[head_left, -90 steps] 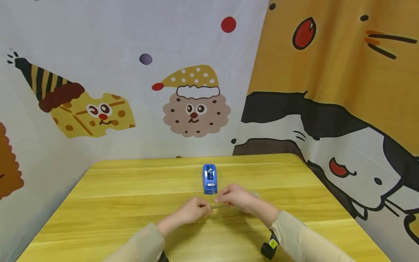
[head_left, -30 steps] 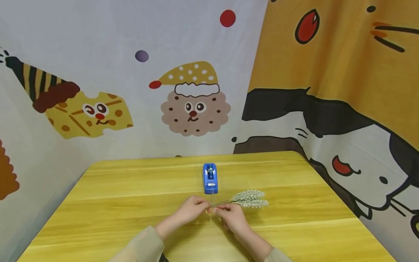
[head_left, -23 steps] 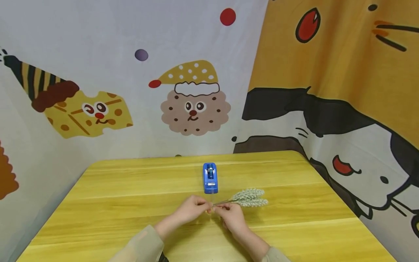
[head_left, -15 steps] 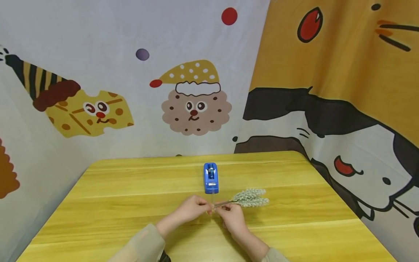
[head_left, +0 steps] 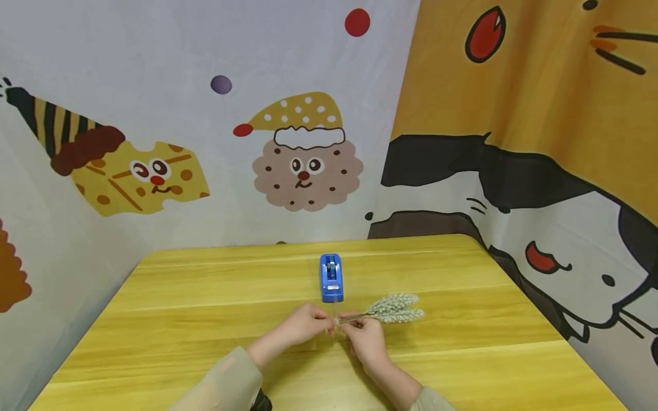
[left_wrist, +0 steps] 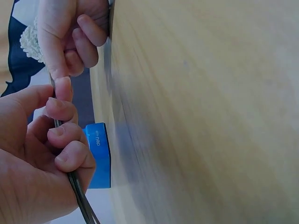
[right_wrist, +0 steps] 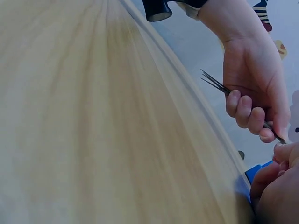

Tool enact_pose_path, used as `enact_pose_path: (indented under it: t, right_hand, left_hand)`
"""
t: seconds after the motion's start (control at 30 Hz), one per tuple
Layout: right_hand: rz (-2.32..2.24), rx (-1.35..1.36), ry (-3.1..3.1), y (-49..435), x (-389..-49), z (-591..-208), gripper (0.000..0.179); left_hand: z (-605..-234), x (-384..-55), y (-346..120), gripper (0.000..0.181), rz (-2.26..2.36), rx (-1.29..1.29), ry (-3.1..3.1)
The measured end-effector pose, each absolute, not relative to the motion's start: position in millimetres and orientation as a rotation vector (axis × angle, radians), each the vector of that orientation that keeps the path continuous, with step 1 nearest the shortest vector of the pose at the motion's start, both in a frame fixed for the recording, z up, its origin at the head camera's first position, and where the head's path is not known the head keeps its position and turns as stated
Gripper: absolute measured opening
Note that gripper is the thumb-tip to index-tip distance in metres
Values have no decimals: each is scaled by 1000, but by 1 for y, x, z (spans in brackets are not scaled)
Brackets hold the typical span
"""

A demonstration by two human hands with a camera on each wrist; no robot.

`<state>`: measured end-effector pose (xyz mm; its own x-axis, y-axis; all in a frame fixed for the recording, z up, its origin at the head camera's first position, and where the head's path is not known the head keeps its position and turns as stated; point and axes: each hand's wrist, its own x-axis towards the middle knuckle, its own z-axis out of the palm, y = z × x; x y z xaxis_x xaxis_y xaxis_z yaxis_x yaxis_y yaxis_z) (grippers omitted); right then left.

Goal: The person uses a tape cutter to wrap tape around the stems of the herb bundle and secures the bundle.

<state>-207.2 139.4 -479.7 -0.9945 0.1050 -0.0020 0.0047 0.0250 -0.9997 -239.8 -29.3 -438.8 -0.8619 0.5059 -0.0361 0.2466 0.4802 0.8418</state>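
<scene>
A small bunch of flower sprigs with pale, knobbly heads point(head_left: 396, 308) lies across both hands, the heads pointing right. My left hand point(head_left: 305, 323) curls its fingers round the thin dark stems point(left_wrist: 77, 186); in the right wrist view their cut ends point(right_wrist: 215, 81) stick out behind it. Close beside its fingertips, my right hand point(head_left: 367, 341) pinches the stems between thumb and forefinger. From the blue tape dispenser point(head_left: 331, 279), a clear tape strip point(head_left: 336, 308) runs towards the stems where the fingertips meet. The fingers hide most of that spot.
The wooden table point(head_left: 180, 308) spreads out around the hands. The dispenser stands just beyond them, towards the back edge. A curtain with cartoon prints point(head_left: 288, 57) hangs behind the table and along its right side.
Three seconds ago the right hand was above the stems, covering most of the heads; it has since come down below them, uncovering the heads. In the last second both hands shifted slightly right.
</scene>
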Motion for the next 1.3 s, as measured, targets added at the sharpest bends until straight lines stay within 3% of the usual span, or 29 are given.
enact_pose_path:
  t: [0.17, 0.83, 0.93, 1.1, 1.2, 1.3]
  right_hand:
    - [2139, -21, -2276, 146, -205, -482, 18]
    - [2538, 79, -2257, 164, -205, -475, 35]
    - [2532, 224, -2403, 172, -202, -467, 37]
    - [2214, 742, -2816, 192, -203, -423, 30]
    - [1986, 1010, -2899, 201, -220, -387, 28]
    - [1843, 1087, -2922, 204, -249, -371, 30]
  left_hand:
    - [-439, -238, -30, 29, 1298, 645, 2456]
    - [-435, -233, -24, 27, 1286, 699, 2539]
    - [-434, -232, -25, 28, 1270, 699, 2585]
    - [-432, -231, -26, 31, 1274, 723, 2592]
    - [-431, -231, -27, 29, 1265, 724, 2594]
    - [-432, -231, -27, 26, 1257, 708, 2598]
